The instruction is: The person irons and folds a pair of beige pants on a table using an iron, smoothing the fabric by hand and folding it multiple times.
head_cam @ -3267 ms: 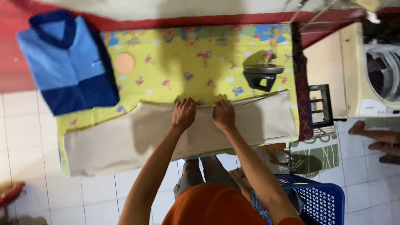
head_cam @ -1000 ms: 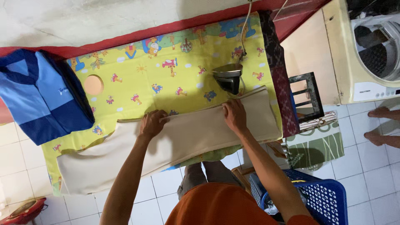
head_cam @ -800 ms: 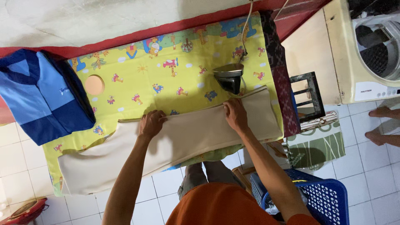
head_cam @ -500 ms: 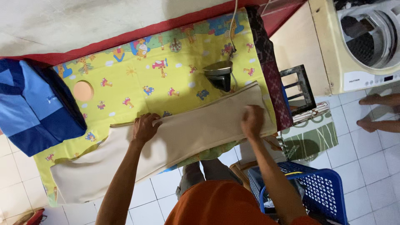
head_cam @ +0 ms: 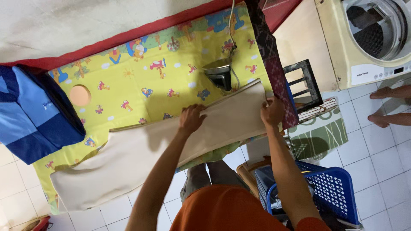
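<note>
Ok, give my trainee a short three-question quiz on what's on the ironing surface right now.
1. True or false: the iron is resting on the beige cloth.
2. Where is the right hand? A) on the iron B) at the right end of the beige cloth C) in the blue basket
3. Which garment lies folded at the left end of the yellow patterned cover?

Key:
1. False: it stands on the cover, just beyond the cloth's far edge.
2. B; the left hand presses the cloth near its middle.
3. The blue shirt.
</note>
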